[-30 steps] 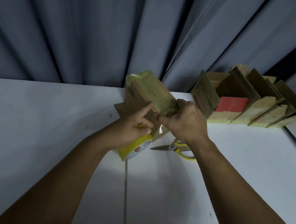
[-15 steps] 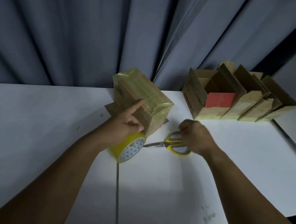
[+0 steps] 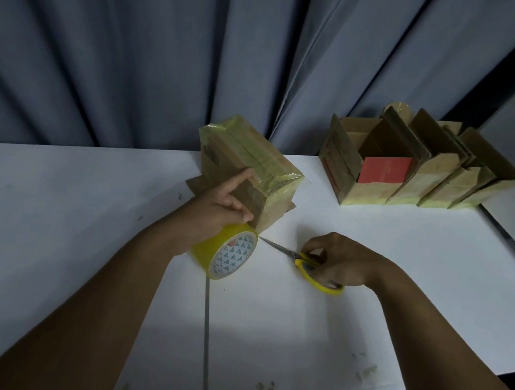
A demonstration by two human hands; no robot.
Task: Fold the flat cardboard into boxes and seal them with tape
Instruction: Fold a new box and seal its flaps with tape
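A brown cardboard box (image 3: 246, 162) wrapped with yellowish tape stands tilted on the white table (image 3: 58, 223). My left hand (image 3: 220, 210) holds a yellow roll of tape (image 3: 228, 256) against the box's near side, with the index finger stretched up along the cardboard. To the right, my right hand (image 3: 334, 262) grips the yellow handles of a pair of scissors (image 3: 303, 260) lying on the table. Their blades point left toward the tape roll.
A row of several open cardboard boxes (image 3: 415, 178) stands at the back right, one showing a red panel (image 3: 384, 174). A grey curtain (image 3: 201, 48) hangs behind the table. A seam (image 3: 207, 331) runs down the tabletop, and small scraps (image 3: 362, 367) lie near its front edge.
My right hand left the box, dropped to the table and took hold of the scissors' handles. My left hand stayed on the tape roll beside the box.
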